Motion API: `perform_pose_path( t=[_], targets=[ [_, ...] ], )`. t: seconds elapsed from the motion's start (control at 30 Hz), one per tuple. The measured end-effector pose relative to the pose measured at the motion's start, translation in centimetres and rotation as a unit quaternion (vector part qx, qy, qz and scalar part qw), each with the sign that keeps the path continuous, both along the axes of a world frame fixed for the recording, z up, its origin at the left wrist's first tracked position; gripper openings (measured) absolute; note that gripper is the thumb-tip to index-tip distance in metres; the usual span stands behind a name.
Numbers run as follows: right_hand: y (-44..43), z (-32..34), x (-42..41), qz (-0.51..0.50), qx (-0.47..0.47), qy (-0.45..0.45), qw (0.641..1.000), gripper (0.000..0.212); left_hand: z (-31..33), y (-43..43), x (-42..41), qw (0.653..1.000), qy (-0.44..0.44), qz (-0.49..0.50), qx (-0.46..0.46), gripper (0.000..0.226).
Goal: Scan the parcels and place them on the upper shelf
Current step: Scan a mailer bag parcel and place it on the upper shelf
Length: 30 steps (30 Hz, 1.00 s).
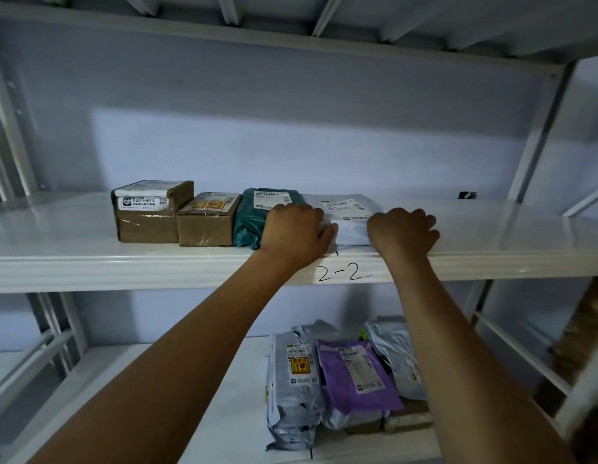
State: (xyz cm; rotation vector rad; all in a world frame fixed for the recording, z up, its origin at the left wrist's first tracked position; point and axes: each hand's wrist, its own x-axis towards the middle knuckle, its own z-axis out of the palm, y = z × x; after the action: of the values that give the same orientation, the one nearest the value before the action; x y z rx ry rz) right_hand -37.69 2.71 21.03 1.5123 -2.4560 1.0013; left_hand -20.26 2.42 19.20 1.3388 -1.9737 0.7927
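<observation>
Item: white parcel (352, 231), front edge of upper shelf (90, 259), beside teal parcel (252, 222). Your left hand (295, 229) and right hand (403, 231) clasp its ends, fingertips hidden behind knuckles. Its label (344, 207) is too blurred to read.

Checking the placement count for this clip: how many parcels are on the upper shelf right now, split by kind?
Cardboard boxes: 2 (large box, small box)
Soft bags: 2 (teal bag, white bag)
Total: 4
</observation>
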Motion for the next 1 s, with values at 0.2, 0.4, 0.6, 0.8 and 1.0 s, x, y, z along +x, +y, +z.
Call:
perform_pose_path(
  t=[0.2, 0.4, 0.6, 0.8, 1.0],
  targets=[
    [-1.9, 0.9, 3.3, 0.168, -0.024, 0.170, 0.971, 0.043, -0.1, 0.1, -0.1, 0.999, 0.025, -0.032, -0.022, 0.034],
    [-1.9, 0.9, 3.9, 0.239, 0.070, 0.189, 0.950, 0.046, -0.4, -0.3, 0.2, 0.998, 0.027, -0.039, -0.031, 0.029],
    [-1.3, -1.0, 4.0, 0.244, -0.129, 0.103, 0.956, 0.041, -0.5, 0.5, 0.0, 0.998, 0.049, -0.031, -0.035, 0.048],
    [3.7, -5.9, 4.2, 0.310, -0.496, 0.101, 0.805, 0.022, -6.2, 4.6, 2.7, 0.946, 0.084, -0.152, -0.273, 0.022],
    [4.4, -16.8, 3.9, 0.366, -0.347, 0.009, 0.863, 0.022, -20.6, 6.1, 4.4, 0.963, 0.222, -0.149, 0.047, 0.011]
  ],
)
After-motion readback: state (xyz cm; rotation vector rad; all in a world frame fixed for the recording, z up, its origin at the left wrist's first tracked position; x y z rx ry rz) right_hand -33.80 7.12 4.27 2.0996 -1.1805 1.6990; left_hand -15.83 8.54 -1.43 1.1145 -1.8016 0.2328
